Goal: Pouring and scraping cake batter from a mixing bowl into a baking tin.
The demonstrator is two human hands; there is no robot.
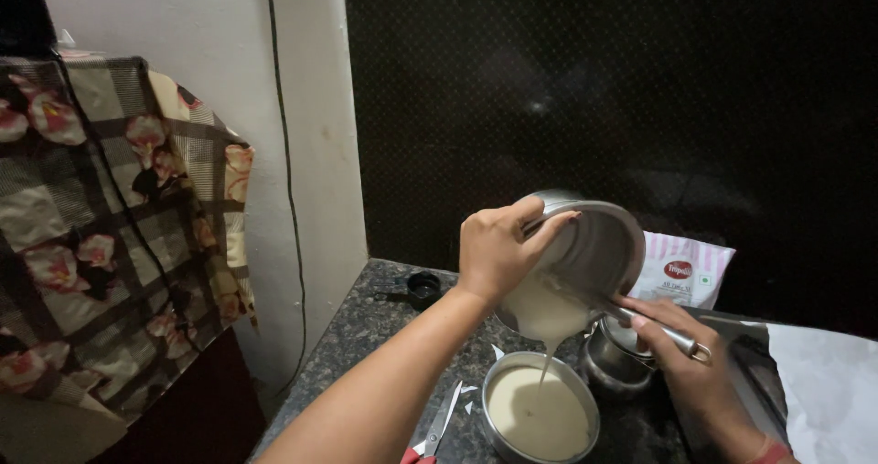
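Batter, pale and creamy, runs in a thin stream (pixel 547 359) from the tilted round steel mixing bowl (pixel 594 245) that we hold over the shallow round steel baking tin (pixel 540 411). Our left hand (pixel 498 249) clamps the bowl's upper rim, thumb on the outside and fingers curled over the edge, so the mouth leans down and toward us and the batter gathers at the lowest lip. The tin sits straight under that lip on the speckled dark granite counter (pixel 375 327), already holding a smooth layer, and the stream lands near its middle rather than at its wall.

Our right hand (pixel 690 363) is closed around the metal handle of a scraping tool (pixel 640 318), whose far end reaches up into the bowl against the batter left inside; held that way, it can push the mix toward the pouring edge.

Just beside the tin, partly behind our right hand, stands a small rounded steel pot (pixel 608 368). A pair of scissors with red handles (pixel 439 427) lies by our left forearm, with bits of cut packet near it. A pink-striped white packet (pixel 695 267) leans at the back, and a small black cup (pixel 423 288) sits well apart near the wall corner. A floral checked cloth (pixel 110 217) hangs at the left.
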